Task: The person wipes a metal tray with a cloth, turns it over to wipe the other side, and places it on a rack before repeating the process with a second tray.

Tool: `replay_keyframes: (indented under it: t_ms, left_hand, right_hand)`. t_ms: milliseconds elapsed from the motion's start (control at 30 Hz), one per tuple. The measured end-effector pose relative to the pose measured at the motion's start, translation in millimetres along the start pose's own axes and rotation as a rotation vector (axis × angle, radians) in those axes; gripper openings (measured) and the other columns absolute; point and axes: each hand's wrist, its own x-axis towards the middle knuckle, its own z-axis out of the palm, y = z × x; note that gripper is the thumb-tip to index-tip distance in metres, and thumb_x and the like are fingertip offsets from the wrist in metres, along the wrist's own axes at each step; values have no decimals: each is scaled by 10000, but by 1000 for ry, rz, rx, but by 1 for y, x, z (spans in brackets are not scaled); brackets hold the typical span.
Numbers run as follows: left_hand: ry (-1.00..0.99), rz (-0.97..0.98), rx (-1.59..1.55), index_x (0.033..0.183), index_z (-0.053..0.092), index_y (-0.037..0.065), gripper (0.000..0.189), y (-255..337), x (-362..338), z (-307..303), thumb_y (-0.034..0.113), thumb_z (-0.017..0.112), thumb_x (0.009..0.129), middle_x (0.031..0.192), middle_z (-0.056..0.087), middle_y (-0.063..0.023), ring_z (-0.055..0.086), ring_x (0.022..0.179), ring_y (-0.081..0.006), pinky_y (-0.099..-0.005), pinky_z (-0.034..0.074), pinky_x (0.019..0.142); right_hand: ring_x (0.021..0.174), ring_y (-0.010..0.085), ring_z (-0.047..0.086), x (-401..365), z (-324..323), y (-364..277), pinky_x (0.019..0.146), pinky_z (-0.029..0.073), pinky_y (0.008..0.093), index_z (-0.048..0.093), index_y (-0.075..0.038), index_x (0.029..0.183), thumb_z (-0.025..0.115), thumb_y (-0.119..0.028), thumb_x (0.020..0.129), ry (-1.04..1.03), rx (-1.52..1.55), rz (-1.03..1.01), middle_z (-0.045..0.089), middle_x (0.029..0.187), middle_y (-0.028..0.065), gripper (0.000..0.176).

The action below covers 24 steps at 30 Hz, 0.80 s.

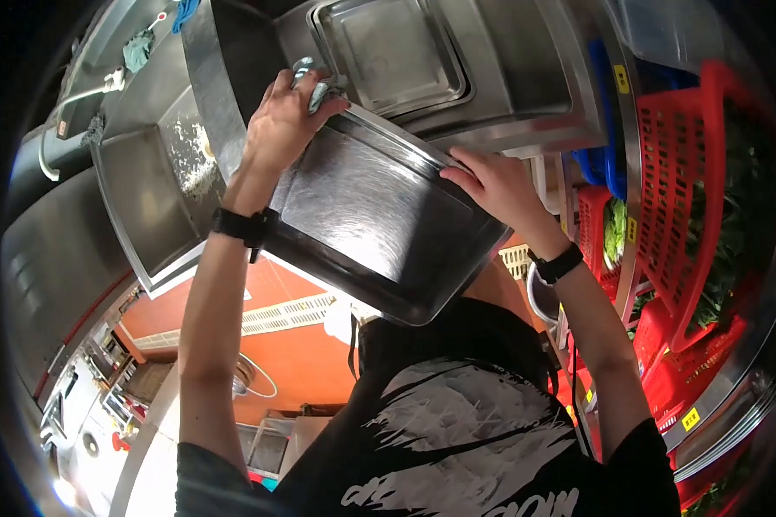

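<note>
A shiny rectangular metal tray [358, 194] is held tilted in front of my body, over the near edge of the counter. My left hand [286, 119] is closed on a crumpled pale green-white cloth [323, 90] at the tray's upper left corner. On the tray's right rim, my right hand [502, 185] grips with the thumb on top; its other fingers are partly hidden. Just beyond the tray, another metal tray [457, 65] rests in the steel basin.
Left is a steel sink [138, 177] with white scraps in it and a tap [112, 82]. A green cloth [138, 50] lies behind it. On the right, red plastic baskets [707, 198] of leafy greens [737, 207] stand on a metal rack. Below is an orange floor [310, 379].
</note>
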Motion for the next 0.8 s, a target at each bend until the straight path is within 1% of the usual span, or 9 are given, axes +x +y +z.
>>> replay_keyframes:
  t_ms: [167,267,333,367,433,467,567,700,800]
  left_hand:
    - [-76,-2,-104,1148,541,109,454,-19,-14,-12,337,676,779,981,561,-155,591,853,-342,-393,482,716]
    - [-13,-107,-176,1156,535,101,465,-48,-28,-15,344,674,784,1032,577,-165,590,928,-337,-391,474,757]
    - [4,-257,-107,1140,549,102,457,-54,-38,-22,369,665,788,1036,585,-168,588,948,-335,-399,471,774]
    - [19,-306,-106,1132,555,99,465,-59,-43,-22,392,660,787,1036,587,-170,583,957,-339,-403,467,785]
    - [43,-364,-58,1127,559,100,476,-66,-57,-20,413,658,782,1000,584,-181,587,928,-355,-410,471,766]
    - [68,-418,-9,1121,563,100,487,-68,-63,-19,433,656,777,964,581,-193,590,898,-370,-417,476,747]
    - [42,-509,-10,1103,565,59,518,-61,-78,-24,452,651,776,951,579,-201,577,934,-375,-427,460,776]
    - [148,-615,63,1074,572,32,541,-40,-98,-6,523,440,889,1075,489,-240,566,946,-405,-466,472,776]
    - [146,-664,22,1064,578,41,381,-1,-82,2,370,442,928,1050,501,-205,577,921,-364,-452,475,788]
  right_hand:
    - [601,239,599,-18,-11,-7,536,460,315,572,-44,1015,625,-260,845,94,135,124,632,758,89,280]
    - [622,140,567,-50,-17,-17,560,428,263,497,-25,1060,620,-232,854,4,488,613,565,712,70,316]
    - [622,143,560,-76,-2,-25,558,426,274,482,-16,1052,650,-274,832,-96,433,588,538,689,68,378]
    - [622,198,566,-87,3,-27,569,439,308,460,0,1052,671,-302,811,-262,498,610,536,683,76,440]
    - [635,258,568,-81,5,-53,588,450,344,446,13,998,680,-307,801,-299,466,507,543,690,95,443]
    - [618,322,575,-82,10,-57,567,458,383,417,8,990,651,-258,823,-265,417,548,540,680,133,392]
    - [595,360,575,-75,18,-53,525,452,414,385,-9,986,619,-214,840,-141,238,645,537,669,161,343]
    - [550,381,566,-73,26,-30,445,417,433,362,-20,977,544,-138,882,39,182,598,529,617,183,236]
    - [547,382,569,-67,25,-20,429,405,435,352,-25,942,526,-120,893,74,190,508,528,598,196,205]
